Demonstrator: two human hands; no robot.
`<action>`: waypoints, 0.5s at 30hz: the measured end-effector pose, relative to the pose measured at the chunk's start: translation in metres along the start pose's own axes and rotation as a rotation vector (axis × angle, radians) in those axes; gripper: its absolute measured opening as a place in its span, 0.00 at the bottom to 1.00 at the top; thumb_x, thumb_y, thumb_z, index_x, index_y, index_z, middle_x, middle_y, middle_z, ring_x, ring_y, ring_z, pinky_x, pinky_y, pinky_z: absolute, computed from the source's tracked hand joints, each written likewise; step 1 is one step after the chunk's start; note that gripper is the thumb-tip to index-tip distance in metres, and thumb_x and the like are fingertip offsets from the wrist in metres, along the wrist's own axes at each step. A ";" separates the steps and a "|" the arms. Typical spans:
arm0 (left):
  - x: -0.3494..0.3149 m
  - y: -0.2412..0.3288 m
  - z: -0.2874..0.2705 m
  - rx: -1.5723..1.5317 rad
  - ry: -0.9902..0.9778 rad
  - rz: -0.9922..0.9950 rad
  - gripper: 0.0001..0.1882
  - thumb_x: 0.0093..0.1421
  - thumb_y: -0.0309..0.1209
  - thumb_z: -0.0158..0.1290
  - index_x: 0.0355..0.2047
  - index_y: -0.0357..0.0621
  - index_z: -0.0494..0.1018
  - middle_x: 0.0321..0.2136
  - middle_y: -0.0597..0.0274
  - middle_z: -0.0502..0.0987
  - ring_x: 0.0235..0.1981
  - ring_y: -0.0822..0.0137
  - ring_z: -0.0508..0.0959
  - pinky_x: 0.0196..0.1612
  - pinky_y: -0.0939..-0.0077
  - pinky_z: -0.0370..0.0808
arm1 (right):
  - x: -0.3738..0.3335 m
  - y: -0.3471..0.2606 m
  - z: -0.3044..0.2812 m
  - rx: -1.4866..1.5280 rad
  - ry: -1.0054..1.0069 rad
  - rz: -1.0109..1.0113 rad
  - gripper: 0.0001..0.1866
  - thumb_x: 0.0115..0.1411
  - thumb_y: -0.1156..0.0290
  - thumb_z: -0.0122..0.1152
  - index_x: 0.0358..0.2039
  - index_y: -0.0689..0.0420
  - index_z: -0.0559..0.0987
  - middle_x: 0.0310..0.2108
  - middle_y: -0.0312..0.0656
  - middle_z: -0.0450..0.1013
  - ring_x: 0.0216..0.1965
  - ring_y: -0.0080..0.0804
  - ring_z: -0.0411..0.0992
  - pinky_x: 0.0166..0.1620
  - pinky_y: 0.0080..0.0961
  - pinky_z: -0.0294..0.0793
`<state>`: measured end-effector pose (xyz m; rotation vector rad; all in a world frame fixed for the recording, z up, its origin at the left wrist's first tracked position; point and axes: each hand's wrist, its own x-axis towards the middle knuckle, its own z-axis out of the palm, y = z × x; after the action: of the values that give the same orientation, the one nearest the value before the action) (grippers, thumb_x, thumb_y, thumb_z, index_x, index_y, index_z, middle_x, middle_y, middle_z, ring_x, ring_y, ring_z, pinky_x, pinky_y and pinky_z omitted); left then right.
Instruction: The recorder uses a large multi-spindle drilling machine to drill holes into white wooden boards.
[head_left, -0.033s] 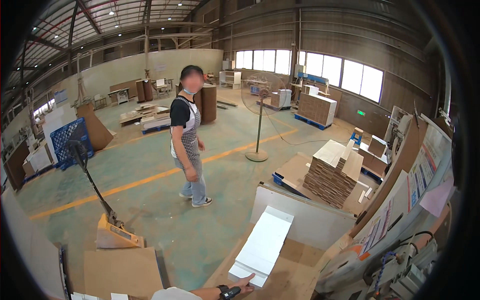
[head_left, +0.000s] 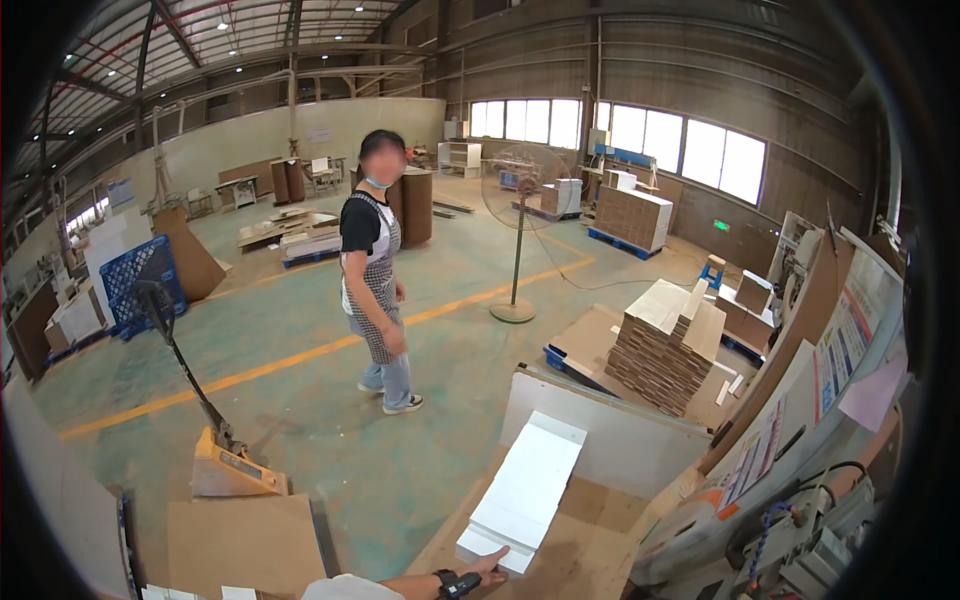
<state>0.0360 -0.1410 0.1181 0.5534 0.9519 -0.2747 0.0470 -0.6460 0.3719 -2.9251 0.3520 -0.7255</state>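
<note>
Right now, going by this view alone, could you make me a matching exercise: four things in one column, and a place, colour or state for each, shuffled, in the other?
Column 1
1. left hand
2. pedestal fan
3. pallet truck
4. lattice pallet

Column 2
A. yellow body with a dark handle
B. blue, propped up on edge at the far left
C. against the near end of the white boards
D. standing to the right of the co-worker in the picture

Right pairs: 1-C, 2-D, 3-A, 4-B
</note>
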 end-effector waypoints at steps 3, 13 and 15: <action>-0.001 0.001 -0.004 0.048 -0.019 -0.007 0.47 0.46 0.53 0.55 0.56 0.39 0.45 0.53 0.50 0.52 0.47 0.52 0.64 0.45 0.63 0.68 | -0.001 0.001 -0.002 -0.014 -0.092 0.059 0.24 0.55 0.52 0.44 0.40 0.60 0.73 0.39 0.49 0.70 0.40 0.48 0.67 0.44 0.35 0.64; -0.027 0.006 -0.041 0.227 0.323 0.403 0.38 0.48 0.47 0.55 0.52 0.37 0.55 0.50 0.43 0.59 0.48 0.52 0.65 0.42 0.61 0.69 | 0.016 -0.068 0.010 0.466 -0.027 -0.144 0.21 0.58 0.59 0.45 0.42 0.65 0.70 0.39 0.54 0.68 0.42 0.49 0.65 0.43 0.35 0.65; -0.042 0.018 -0.049 0.664 0.748 0.665 0.26 0.50 0.41 0.54 0.41 0.30 0.65 0.37 0.49 0.71 0.37 0.61 0.71 0.39 0.68 0.68 | 0.017 -0.148 0.022 1.000 -0.311 -0.146 0.17 0.56 0.67 0.48 0.43 0.64 0.68 0.38 0.48 0.68 0.41 0.38 0.66 0.45 0.29 0.65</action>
<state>-0.0131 -0.0992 0.1367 1.6152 1.3231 0.2610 0.1015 -0.5058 0.3838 -2.0483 -0.2146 -0.2948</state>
